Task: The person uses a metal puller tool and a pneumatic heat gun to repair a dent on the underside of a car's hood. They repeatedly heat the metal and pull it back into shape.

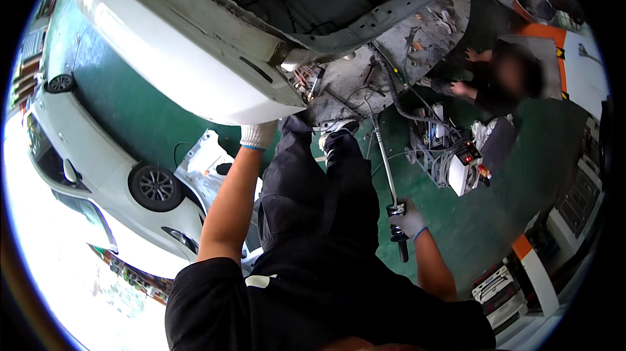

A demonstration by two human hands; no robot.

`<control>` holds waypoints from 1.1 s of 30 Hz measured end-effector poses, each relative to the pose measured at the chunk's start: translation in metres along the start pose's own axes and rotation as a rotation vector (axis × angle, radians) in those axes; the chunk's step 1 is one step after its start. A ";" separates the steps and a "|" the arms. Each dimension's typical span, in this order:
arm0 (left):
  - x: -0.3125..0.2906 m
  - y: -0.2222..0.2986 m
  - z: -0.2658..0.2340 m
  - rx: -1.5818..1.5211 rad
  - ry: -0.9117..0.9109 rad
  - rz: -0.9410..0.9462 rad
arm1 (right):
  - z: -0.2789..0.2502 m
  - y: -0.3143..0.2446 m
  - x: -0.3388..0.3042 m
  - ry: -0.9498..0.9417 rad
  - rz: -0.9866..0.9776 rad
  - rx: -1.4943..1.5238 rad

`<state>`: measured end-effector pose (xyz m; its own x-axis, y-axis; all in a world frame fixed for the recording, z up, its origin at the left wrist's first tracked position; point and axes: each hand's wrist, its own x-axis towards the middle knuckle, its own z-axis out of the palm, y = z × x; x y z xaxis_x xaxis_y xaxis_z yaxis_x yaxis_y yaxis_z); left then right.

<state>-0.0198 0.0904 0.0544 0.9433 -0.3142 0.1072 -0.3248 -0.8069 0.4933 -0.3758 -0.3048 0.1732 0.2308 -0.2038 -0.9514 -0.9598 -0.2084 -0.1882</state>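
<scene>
**Rod tool (385, 158) in right hand (409, 219)**

The gloved hand wraps its dark grip (398, 236), shaft reaching forward. It is probably stiff and grip-heavy, best held there. The left hand (259, 134) meets the white panel (189, 67); fingers hidden, I cannot tell its hold.

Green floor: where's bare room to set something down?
Green floor shows bare right of the gloved right hand, beside the white boxy machine; and left, between the white parked car and white car shell. Crowded: the grey, tool-littered surface by the shell, and around the machine.
</scene>
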 end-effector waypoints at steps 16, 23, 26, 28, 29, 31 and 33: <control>0.012 0.024 0.005 -0.375 0.138 -0.328 | -0.022 -0.092 -0.072 -0.172 -0.081 -0.267; -0.052 0.072 0.048 -1.189 0.321 -1.149 | -0.037 -0.125 -0.069 -0.130 -0.172 -0.281; -0.037 0.101 0.062 -1.938 0.379 -1.331 | -0.039 -0.130 -0.073 -0.069 -0.255 -0.388; -0.021 0.101 0.062 -2.245 0.435 -1.274 | -0.035 -0.139 -0.080 -0.063 -0.258 -0.371; -0.014 0.098 0.060 -2.383 0.442 -1.227 | -0.035 -0.142 -0.082 -0.060 -0.262 -0.366; -0.003 0.092 0.052 -2.626 0.384 -1.123 | -0.031 -0.132 -0.081 -0.006 -0.337 -0.398; 0.012 0.097 0.035 -2.542 0.238 -1.050 | -0.027 -0.132 -0.081 0.030 -0.357 -0.422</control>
<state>-0.0421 -0.0092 0.0731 0.7181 -0.3064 -0.6249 0.3136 0.9440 -0.1025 -0.2638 -0.2863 0.2816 0.5403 -0.0767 -0.8380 -0.6755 -0.6333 -0.3776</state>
